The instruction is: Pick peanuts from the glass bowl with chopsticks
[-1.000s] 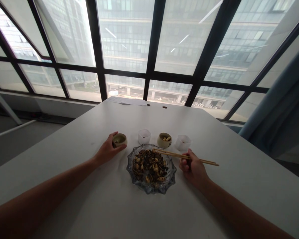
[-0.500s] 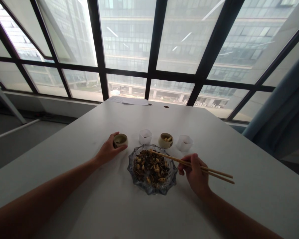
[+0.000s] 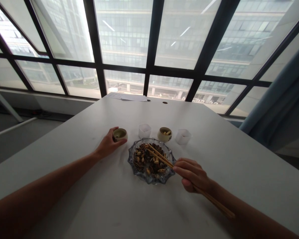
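My left hand is wrapped round the left side of a small ceramic cup, thumb along its front, the cup standing on the table. In my right hand is a pair of wooden chopsticks. Their tips reach into a scalloped glass bowl at the middle of the table. Striped sunflower seeds fill the bowl, mixed with paler pistachio-like nuts. Whether the tips pinch a piece is too small to tell.
Behind the bowl stand a white cup, a second ceramic cup with pale nuts inside, and another white cup. Papers lie at the far edge of the white table, before the windows. A blue curtain hangs at right.
My right hand has turned, so the chopsticks now point more steeply down into the bowl, their back ends lower. My left hand stays on the cup. The view has tilted slightly.
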Action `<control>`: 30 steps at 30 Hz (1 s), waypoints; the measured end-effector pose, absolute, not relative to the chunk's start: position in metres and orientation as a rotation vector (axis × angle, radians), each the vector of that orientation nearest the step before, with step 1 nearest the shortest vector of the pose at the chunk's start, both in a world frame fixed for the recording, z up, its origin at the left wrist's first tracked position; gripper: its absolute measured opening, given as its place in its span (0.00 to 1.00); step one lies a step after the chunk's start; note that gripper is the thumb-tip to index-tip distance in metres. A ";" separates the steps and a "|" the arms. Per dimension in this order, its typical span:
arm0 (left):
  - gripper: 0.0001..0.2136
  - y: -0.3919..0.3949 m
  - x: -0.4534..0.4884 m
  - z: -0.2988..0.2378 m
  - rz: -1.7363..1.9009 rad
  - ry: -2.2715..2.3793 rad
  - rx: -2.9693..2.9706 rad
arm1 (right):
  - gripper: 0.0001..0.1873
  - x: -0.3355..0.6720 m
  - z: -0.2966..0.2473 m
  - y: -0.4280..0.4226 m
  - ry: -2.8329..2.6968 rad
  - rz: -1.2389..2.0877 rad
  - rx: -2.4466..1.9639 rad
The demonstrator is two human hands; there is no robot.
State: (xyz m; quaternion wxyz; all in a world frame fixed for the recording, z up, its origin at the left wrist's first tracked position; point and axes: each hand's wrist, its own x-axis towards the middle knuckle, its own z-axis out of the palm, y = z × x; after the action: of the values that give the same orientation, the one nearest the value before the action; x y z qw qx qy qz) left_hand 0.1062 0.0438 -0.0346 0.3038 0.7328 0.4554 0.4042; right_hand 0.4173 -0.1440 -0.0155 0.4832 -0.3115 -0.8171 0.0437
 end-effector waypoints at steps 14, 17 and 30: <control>0.32 0.034 0.109 -0.029 1.390 1.031 2.171 | 0.26 0.398 -0.018 -0.114 -0.595 0.855 -0.990; 0.32 0.034 0.109 -0.028 1.384 1.060 2.144 | 0.28 0.397 -0.020 -0.119 -0.697 0.769 -1.010; 0.38 0.045 0.106 -0.029 1.251 1.229 1.821 | 0.25 0.398 -0.027 -0.140 -1.330 0.359 -0.999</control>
State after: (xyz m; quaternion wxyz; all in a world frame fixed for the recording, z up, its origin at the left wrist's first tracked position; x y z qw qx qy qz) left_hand 0.1065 0.0446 -0.0294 0.3021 0.6866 0.4635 0.4717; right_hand 0.3983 -0.1400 -0.0271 0.6593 -0.4415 -0.5876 0.1585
